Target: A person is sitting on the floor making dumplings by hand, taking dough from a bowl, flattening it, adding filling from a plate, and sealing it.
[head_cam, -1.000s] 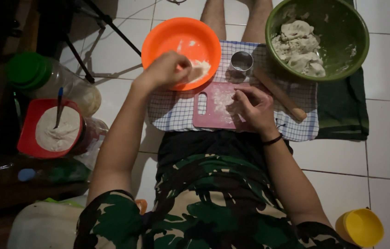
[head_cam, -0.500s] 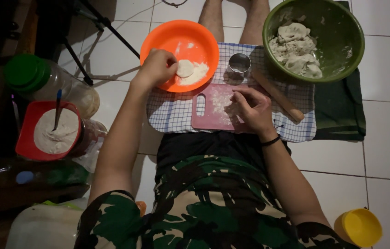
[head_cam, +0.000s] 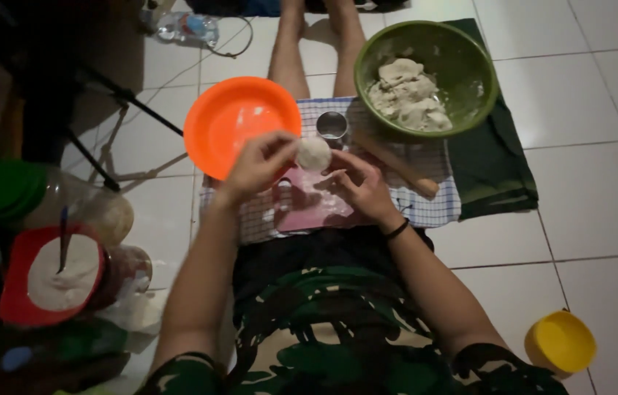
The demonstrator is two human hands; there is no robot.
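Fingers of left hand pinch one small round white dough disc; right hand loosely curled, empty. Orange plastic plate bare; green bowl holds much dough.

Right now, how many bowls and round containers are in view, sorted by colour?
Orange bowl: 1
Green bowl, holding dough: 1
Yellow bowl: 1
Red container, holding white powder: 1
Small metal cup: 1
Total: 5

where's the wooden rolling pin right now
In the head view, the wooden rolling pin lies slanted on the checked cloth, right of the right hand and just below the green bowl.
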